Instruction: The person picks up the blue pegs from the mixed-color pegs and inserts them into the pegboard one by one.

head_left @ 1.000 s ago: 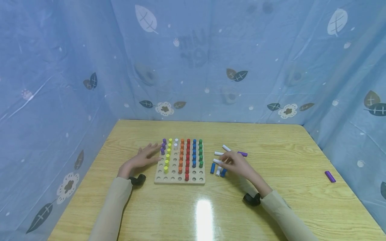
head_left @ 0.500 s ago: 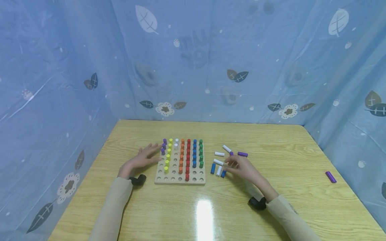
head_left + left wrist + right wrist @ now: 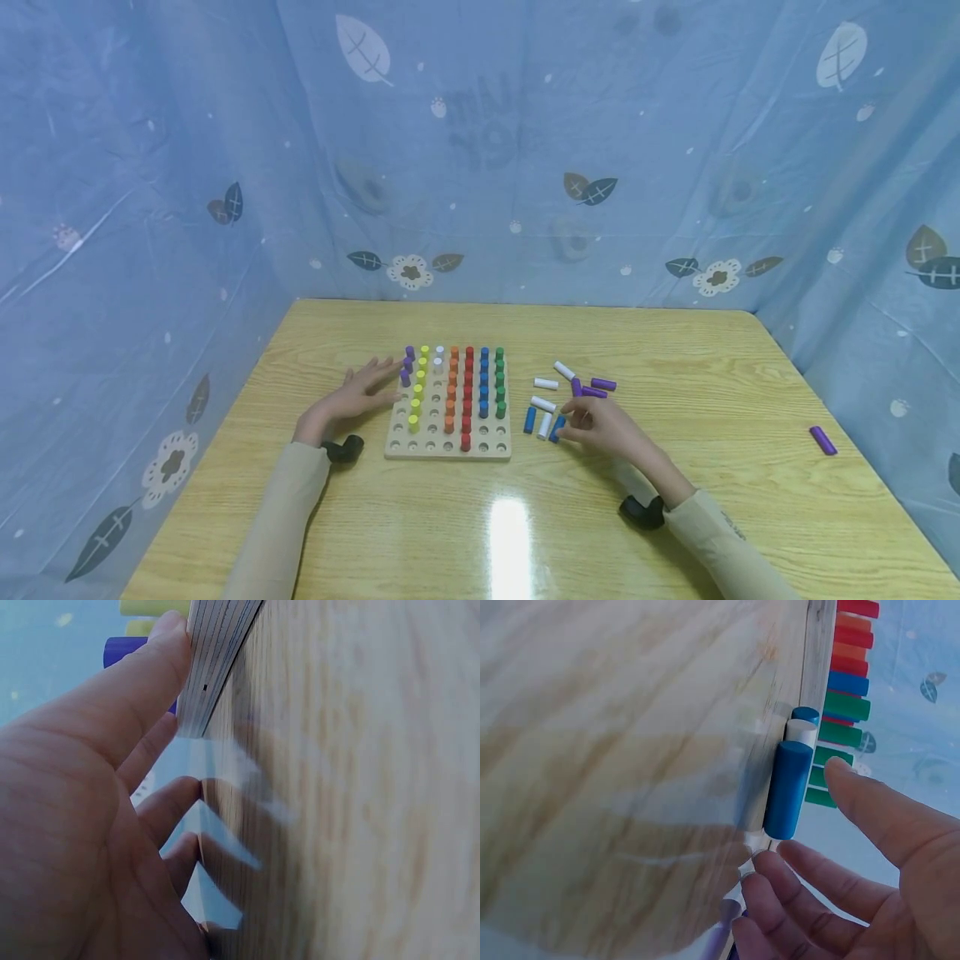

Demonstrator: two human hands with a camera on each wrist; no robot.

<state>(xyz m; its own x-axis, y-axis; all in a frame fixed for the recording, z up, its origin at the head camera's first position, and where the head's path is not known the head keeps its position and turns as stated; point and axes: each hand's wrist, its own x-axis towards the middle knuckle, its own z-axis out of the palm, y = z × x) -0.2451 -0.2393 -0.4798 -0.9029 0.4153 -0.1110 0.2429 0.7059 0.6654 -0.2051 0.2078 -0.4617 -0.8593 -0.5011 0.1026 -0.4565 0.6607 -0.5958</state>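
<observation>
My left hand (image 3: 352, 400) lies with spread, fairly straight fingers at the left side of a wooden pegboard (image 3: 447, 451). Its thumb (image 3: 154, 682) touches the board's edge in the left wrist view. Purple pegs (image 3: 405, 378) stand in the column nearest that hand. My right hand (image 3: 609, 427) is right of the board, thumb and fingertips parted beside a lying blue peg (image 3: 557, 428). In the right wrist view this blue peg (image 3: 787, 789) sits near the gap between thumb and index finger; no firm grip shows. White pegs (image 3: 543, 404) lie just left of the hand.
Upright yellow, white, orange, red, blue and green pegs (image 3: 500, 382) fill parts of the board. Another blue peg (image 3: 529, 420) and several loose purple pegs (image 3: 603, 384) lie around the right hand. A lone purple peg (image 3: 822, 440) is far right. A blue curtain (image 3: 517, 167) encloses the table.
My right hand has moved right, away from a loose white peg to beside the blue peg. Purple pegs behind it have come into view. The left hand stays put.
</observation>
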